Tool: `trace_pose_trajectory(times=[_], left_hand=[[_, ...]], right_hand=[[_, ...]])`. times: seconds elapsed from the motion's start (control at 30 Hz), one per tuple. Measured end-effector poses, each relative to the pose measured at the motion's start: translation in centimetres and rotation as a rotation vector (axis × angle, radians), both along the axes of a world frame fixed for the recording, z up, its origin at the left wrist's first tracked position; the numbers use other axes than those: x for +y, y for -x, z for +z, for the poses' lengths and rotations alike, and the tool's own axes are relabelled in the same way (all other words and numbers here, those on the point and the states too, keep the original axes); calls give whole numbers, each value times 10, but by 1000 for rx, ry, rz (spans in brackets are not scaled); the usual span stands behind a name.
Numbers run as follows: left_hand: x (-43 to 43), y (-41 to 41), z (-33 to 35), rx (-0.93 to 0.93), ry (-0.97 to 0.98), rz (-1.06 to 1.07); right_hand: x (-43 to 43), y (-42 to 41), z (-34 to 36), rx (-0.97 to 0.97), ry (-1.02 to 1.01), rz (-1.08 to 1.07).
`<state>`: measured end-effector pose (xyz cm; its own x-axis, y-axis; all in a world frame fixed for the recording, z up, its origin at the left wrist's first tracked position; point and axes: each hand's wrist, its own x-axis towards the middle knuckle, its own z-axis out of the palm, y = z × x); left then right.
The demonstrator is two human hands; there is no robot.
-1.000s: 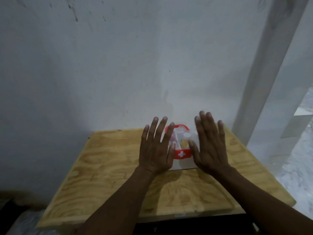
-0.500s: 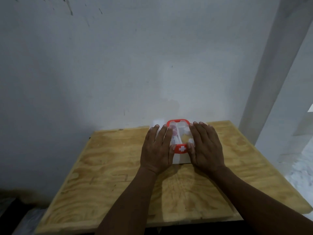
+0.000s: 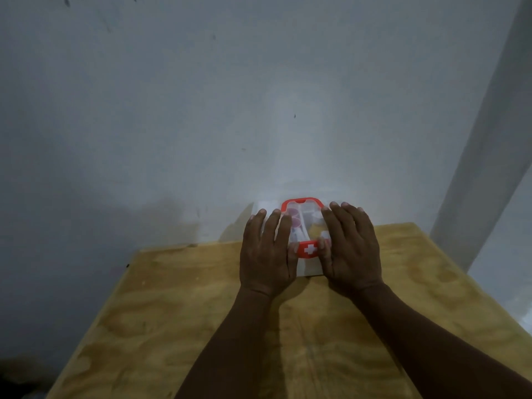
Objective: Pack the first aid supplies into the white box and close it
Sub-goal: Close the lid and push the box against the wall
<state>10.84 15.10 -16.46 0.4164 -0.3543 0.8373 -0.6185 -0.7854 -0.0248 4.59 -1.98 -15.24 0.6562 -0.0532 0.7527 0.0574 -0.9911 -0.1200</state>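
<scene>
The white first aid box (image 3: 309, 267) stands at the far middle of the plywood table, its clear lid down. A red handle (image 3: 300, 201) frames the lid and a red latch with a white cross (image 3: 309, 249) sits at the front. Through the lid I see small supplies (image 3: 305, 223), pink and yellowish. My left hand (image 3: 267, 249) lies flat on the lid's left half and my right hand (image 3: 351, 244) on its right half, both thumbs beside the latch.
The plywood table (image 3: 201, 326) reaches toward me, with its left edge running diagonally. A grey-white wall (image 3: 230, 110) rises right behind the box. A white post (image 3: 489, 168) stands at the right, past the table's right edge.
Both hands have come down from hovering spread above the box and now rest flat on the lid. The view has tilted, so the box sits higher in frame.
</scene>
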Motion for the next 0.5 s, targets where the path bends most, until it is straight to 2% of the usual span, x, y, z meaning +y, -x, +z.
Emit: trace_pose_trajectory(times=[0.23, 0.37, 0.5], left_hand=[[-1, -2, -1, -11, -2, 12], [1, 13, 13, 170, -62, 41], [16, 35, 51, 383, -175, 19]], right_hand=[[-3, -8, -5, -69, -4, 20], [2, 3, 6, 39, -26, 20], [-1, 21, 33, 263, -26, 46]])
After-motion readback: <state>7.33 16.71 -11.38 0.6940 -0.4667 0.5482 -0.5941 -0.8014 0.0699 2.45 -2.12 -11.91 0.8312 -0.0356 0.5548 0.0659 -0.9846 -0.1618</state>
